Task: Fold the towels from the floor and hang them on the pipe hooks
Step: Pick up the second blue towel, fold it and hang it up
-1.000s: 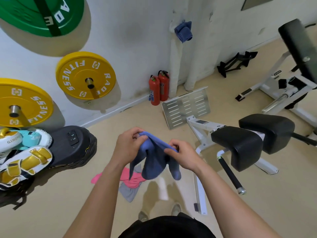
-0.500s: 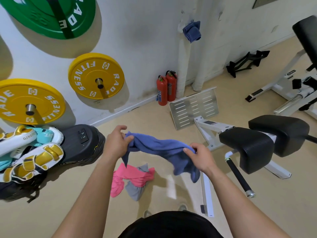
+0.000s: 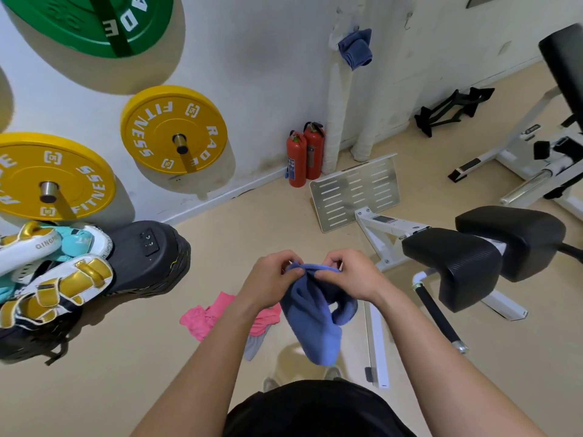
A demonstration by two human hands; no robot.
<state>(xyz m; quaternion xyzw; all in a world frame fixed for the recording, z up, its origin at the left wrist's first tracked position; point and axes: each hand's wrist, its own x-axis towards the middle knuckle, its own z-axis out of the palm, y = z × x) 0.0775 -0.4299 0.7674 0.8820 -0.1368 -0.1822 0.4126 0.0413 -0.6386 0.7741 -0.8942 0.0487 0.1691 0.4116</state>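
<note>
A blue towel (image 3: 315, 320) hangs doubled over in front of me, held at its top edge. My left hand (image 3: 271, 279) pinches that edge on the left and my right hand (image 3: 350, 275) pinches it on the right, the two hands almost touching. On the floor below lie a pink towel (image 3: 208, 316) and a grey towel (image 3: 255, 343), partly hidden by my left forearm. Another blue towel (image 3: 356, 48) hangs on a hook at the wrapped white pipe (image 3: 337, 108) in the corner. A bare hook (image 3: 408, 18) shows on the wall to the right.
Two red fire extinguishers (image 3: 304, 154) stand beside the pipe. A slotted metal plate (image 3: 356, 190) and a white bench frame with black pads (image 3: 454, 263) lie at my right. Yellow weight plates (image 3: 173, 130) hang on the left wall above boxing pads (image 3: 56, 279).
My hands spread the blue towel wide half a second ago, then came back together; its two ends now meet and the towel hangs folded.
</note>
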